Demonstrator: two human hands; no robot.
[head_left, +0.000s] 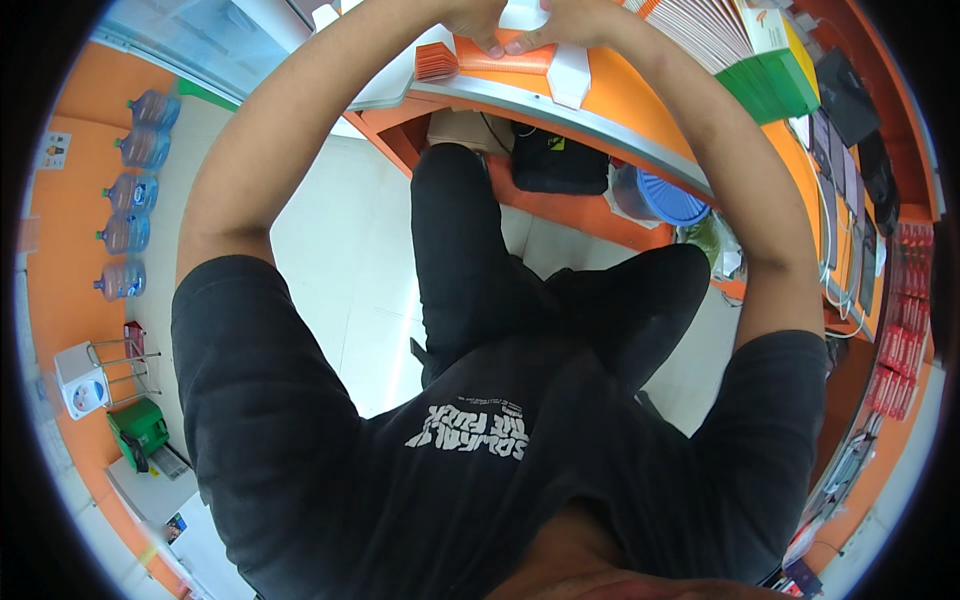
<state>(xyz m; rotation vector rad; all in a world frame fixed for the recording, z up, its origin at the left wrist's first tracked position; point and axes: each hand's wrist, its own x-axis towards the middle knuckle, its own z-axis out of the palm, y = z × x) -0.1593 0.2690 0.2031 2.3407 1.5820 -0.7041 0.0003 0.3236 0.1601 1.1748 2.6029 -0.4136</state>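
At the top edge both my hands meet over an orange-and-white card carton with white flaps, lying near the desk's front edge. My left hand presses its thumb on the orange panel, and its other fingers are mostly out of the picture. Beside it my right hand also has its thumb on the carton, with fingers bent over a white part and partly cut off. Just left of the carton's orange panel is a small stack of orange cards or packets. A white flap sticks out toward me.
The orange desk has a metal front edge. On its right are a row of pale booklets, a green-and-white box, and several dark phones with cables. Below sit a blue basket and a black bag. Water bottles line the left wall.
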